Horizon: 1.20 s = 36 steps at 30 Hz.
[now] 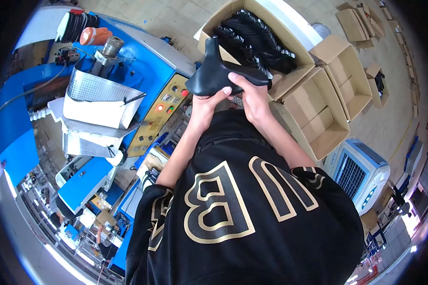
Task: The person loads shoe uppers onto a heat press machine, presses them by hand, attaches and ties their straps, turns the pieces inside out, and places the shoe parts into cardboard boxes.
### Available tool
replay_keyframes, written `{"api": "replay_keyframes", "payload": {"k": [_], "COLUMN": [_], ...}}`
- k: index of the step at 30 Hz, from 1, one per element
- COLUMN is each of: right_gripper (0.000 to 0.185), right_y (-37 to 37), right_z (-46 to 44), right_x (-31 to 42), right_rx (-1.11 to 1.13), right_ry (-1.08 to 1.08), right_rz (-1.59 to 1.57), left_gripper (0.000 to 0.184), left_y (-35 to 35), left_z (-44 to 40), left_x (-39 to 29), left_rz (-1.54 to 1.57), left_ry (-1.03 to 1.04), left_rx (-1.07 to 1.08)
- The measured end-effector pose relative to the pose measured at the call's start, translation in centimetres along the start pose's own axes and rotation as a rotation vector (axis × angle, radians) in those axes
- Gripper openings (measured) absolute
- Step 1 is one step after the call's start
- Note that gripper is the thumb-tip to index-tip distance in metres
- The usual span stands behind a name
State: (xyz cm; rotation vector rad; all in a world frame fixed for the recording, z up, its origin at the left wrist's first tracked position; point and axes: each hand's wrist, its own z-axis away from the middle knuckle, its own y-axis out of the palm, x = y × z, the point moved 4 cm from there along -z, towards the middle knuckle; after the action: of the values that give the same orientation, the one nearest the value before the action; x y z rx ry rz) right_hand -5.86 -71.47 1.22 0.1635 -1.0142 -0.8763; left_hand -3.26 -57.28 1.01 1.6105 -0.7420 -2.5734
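A black bicycle saddle point(214, 71) is held up in front of my body, its narrow nose pointing away from me. My left hand point(213, 100) grips its wide rear edge from below, with the thumb pressed on the edge. My right hand point(252, 91) holds the rear right side, thumb lying on top of the cover. The fingers under the saddle are mostly hidden. Just beyond it stands an open cardboard box point(297, 81) packed with several black saddles point(257, 35) in rows.
Left of me is a blue machine point(150, 47) with a yellow button panel point(159, 114) and a metal guard point(100, 102). Open cardboard boxes point(318, 126) stand to the right, near a white air cooler point(359, 171). At lower left, another person point(107, 249) is in the background.
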Motion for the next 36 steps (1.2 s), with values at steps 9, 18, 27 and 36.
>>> {"api": "replay_keyframes", "payload": {"k": [9, 18, 27, 36], "right_gripper": [0.019, 0.020, 0.023, 0.034], "right_y": [-1.4, -0.4, -3.4, -3.6], "right_z": [0.3, 2.8, -0.7, 2.1], "right_x": [1.8, 3.6, 1.2, 5.8], "right_rx": [-0.161, -0.195, -0.068, 0.187], "right_ry": [-0.199, -0.413, 0.005, -0.487], "right_rz": [-0.019, 0.288, 0.130, 0.371], "left_gripper": [0.030, 0.035, 0.030, 0.031], "left_y": [2.2, 2.0, 1.5, 0.5], "left_z": [0.6, 1.1, 0.0, -1.4], "left_x": [-0.4, 0.2, 0.6, 1.0], "left_rz": [0.057, 0.156, -0.183, 0.289], "left_ry": [-0.020, -0.172, 0.035, -0.071], "left_rx": [0.057, 0.053, -0.013, 0.203]}}
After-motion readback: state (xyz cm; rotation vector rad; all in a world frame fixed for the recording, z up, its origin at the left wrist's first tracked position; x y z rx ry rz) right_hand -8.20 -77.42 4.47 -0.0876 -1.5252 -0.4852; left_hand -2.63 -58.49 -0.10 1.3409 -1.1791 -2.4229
